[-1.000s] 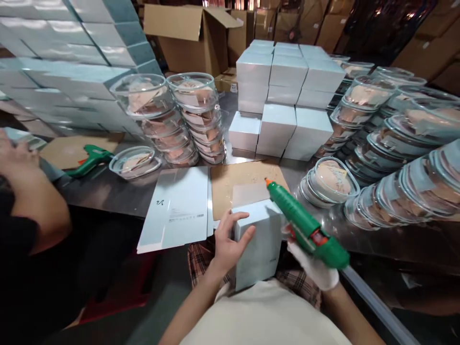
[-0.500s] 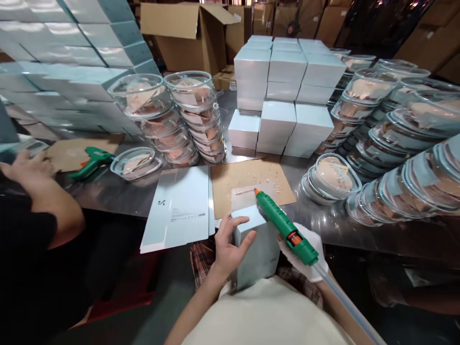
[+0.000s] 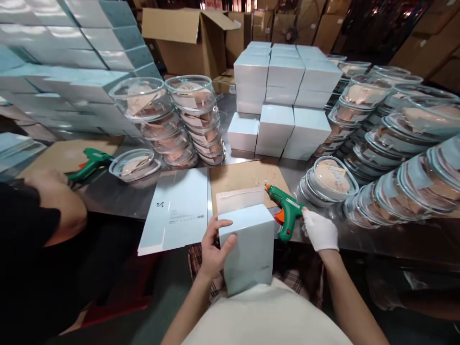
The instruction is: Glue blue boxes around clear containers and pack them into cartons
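A pale blue box (image 3: 247,249) stands upright against my body, its open flap (image 3: 240,199) pointing away from me. My left hand (image 3: 215,247) grips the box's left edge, thumb on the near face and fingers at the top. Beside the box, a green glue gun (image 3: 287,206) with an orange trigger lies sideways at the table edge, nozzle toward the cardboard. My right hand (image 3: 319,229), in a white glove, is closed at the gun's rear end; part of its grip is hidden.
Flat pale blue cartons (image 3: 176,211) lie left of a cardboard sheet (image 3: 247,172). Stacked boxes (image 3: 276,127) stand ahead, with clear round tubs (image 3: 194,120) and more tubs (image 3: 330,177) at both sides. A co-worker's arm (image 3: 61,206) is at left, near another glue gun (image 3: 91,160).
The glue gun has gone from over the flap down to the right of the box, and my right hand moved right with it. The box has shifted slightly left. A glue line shows along the flap.
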{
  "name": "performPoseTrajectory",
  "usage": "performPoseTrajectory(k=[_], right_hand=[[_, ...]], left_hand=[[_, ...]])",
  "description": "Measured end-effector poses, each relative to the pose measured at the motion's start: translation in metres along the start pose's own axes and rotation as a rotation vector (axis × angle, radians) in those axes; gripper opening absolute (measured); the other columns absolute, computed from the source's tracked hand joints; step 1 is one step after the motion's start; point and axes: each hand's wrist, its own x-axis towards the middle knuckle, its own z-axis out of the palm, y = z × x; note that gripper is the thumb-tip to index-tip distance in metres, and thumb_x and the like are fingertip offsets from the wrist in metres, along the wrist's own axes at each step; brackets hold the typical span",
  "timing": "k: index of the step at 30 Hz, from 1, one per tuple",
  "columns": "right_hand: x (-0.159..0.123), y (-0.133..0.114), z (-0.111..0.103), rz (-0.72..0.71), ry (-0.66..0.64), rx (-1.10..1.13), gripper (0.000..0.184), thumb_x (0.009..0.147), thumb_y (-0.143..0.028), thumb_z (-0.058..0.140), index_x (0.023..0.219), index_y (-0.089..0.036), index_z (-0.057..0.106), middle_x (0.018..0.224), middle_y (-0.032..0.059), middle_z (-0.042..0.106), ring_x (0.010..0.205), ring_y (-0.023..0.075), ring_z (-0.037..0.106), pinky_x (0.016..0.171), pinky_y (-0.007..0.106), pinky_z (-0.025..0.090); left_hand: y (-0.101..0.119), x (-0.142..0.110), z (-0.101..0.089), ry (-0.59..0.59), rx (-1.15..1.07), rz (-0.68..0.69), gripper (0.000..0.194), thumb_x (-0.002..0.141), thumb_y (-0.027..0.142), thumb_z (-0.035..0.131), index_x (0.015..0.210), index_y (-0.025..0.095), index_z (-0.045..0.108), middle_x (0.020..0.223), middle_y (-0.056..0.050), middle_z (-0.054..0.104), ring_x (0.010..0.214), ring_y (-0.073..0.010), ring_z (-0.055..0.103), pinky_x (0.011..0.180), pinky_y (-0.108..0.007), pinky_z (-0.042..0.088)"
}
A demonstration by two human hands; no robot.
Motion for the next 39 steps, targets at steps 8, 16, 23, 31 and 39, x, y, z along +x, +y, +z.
performPoseTrajectory(k=[8, 16, 23, 31, 39], right_hand=[[-0.01, -0.068, 0.034, -0.12, -0.583, 0.743, 0.068, 0.07, -0.062, 0.094, 0.121, -0.019, 0.079, 0.119, 0.0097, 0.08, 0.108, 0.0286, 0.074, 0.104, 0.044, 0.058], [-0.007, -0.043, 0.011, -0.914, -0.728, 0.371, 0.07, 0.087, -0.074, 0.077, 0.138, -0.027, 0.071, 0.143, 0.0153, 0.069, 0.136, 0.0305, 0.064, 0.117, 0.051, 0.05], [-0.012, -0.058, 0.014, -1.064, -0.635, 0.266, 0.024, 0.108, -0.038, 0.062, 0.126, -0.028, 0.075, 0.13, 0.0106, 0.072, 0.126, 0.0212, 0.069, 0.112, 0.042, 0.055], [-0.063, 0.007, 0.019, -0.344, -0.322, 0.465, 0.073, 0.08, -0.088, 0.071, 0.114, -0.023, 0.071, 0.103, 0.009, 0.074, 0.088, 0.0227, 0.073, 0.082, 0.037, 0.065], [-0.045, -0.065, -0.016, -0.669, -0.43, 0.17, 0.03, 0.094, -0.056, 0.073, 0.096, -0.029, 0.085, 0.093, 0.0075, 0.081, 0.098, 0.0284, 0.077, 0.104, 0.043, 0.059]], left_hand=[[-0.001, -0.002, 0.023, -0.087, -0.168, 0.013, 0.041, 0.091, 0.062, 0.076, 0.1, 0.022, 0.075, 0.127, -0.014, 0.072, 0.137, -0.0333, 0.062, 0.114, -0.044, 0.047], [-0.007, 0.002, 0.027, -0.007, -0.452, 0.036, 0.038, 0.099, 0.05, 0.073, 0.127, 0.031, 0.057, 0.111, -0.006, 0.073, 0.116, -0.0272, 0.075, 0.104, -0.047, 0.056], [0.002, 0.003, 0.021, -0.062, -0.355, 0.032, 0.029, 0.101, 0.049, 0.07, 0.093, 0.022, 0.076, 0.104, -0.009, 0.075, 0.114, -0.0283, 0.075, 0.101, -0.046, 0.058], [0.003, 0.033, 0.001, 0.583, -0.273, 0.067, 0.034, 0.098, 0.056, 0.073, 0.106, 0.024, 0.064, 0.118, -0.004, 0.072, 0.122, -0.0248, 0.072, 0.116, -0.048, 0.05], [0.001, 0.036, 0.009, 0.184, 0.129, 0.228, 0.08, 0.067, 0.062, 0.098, 0.126, 0.026, 0.058, 0.162, -0.02, 0.05, 0.169, -0.0448, 0.011, 0.132, -0.073, 0.004]])
